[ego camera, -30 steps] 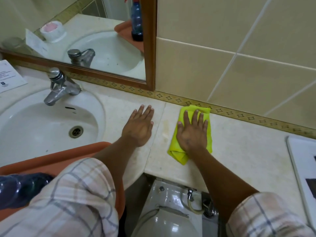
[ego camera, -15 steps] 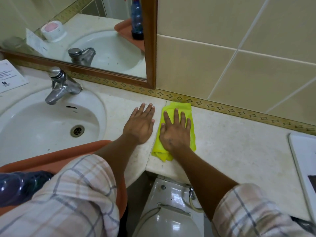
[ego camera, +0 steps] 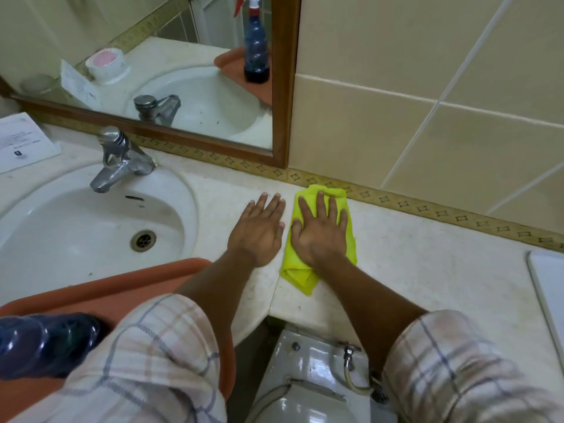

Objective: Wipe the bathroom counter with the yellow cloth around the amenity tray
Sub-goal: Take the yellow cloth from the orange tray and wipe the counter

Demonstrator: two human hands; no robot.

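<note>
The yellow cloth [ego camera: 297, 277] lies folded on the pale stone counter [ego camera: 427, 270], its far end touching the patterned wall border. My right hand [ego camera: 320, 236] presses flat on top of it, fingers spread and pointing at the wall. Just left of the cloth, my left hand [ego camera: 258, 233] rests palm down on the bare counter, holding nothing. Only the corner of the white amenity tray [ego camera: 546, 300] shows at the right edge of the view, well away from the cloth.
A white sink [ego camera: 76, 233] with a metal faucet [ego camera: 119, 160] fills the left. An orange tray [ego camera: 122, 285] holding a dark blue bottle [ego camera: 45, 343] sits at the sink's front. A paper card [ego camera: 21, 141] lies far left. A toilet tank [ego camera: 311, 361] sits below the counter edge.
My right hand has slid the yellow cloth leftward along the wall border until it sits beside my left hand. The left hand has stayed in place.
</note>
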